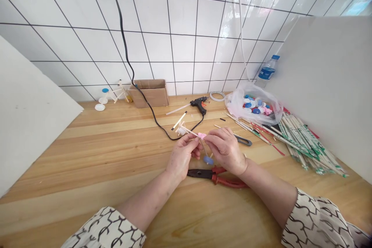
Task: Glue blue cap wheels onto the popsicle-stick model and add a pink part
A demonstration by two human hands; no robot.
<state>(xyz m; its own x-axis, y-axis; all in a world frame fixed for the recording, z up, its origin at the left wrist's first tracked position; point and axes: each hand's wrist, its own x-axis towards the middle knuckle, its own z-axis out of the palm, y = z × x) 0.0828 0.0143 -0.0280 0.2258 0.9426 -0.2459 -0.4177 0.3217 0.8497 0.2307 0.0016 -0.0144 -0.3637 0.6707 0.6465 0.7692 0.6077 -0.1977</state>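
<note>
My left hand [186,151] pinches a small frame of thin wooden sticks [189,130] above the table. White round pieces sit at its far end, and a blue bottle cap [208,160] hangs at its near end. My right hand [225,147] is closed at a small pink piece [201,135] on the frame, its fingertips touching it. Whether the pink piece is fixed to the sticks I cannot tell. Below the hands lie pliers [203,173] with red handles, partly hidden by my right wrist.
A black glue gun [199,104] with its cord lies behind the hands, near a cardboard box [151,95] and a tape roll [217,96]. To the right are a bag of bottle caps [232,104], wrapped chopsticks [305,143] and a water bottle [267,71]. White panels flank both sides.
</note>
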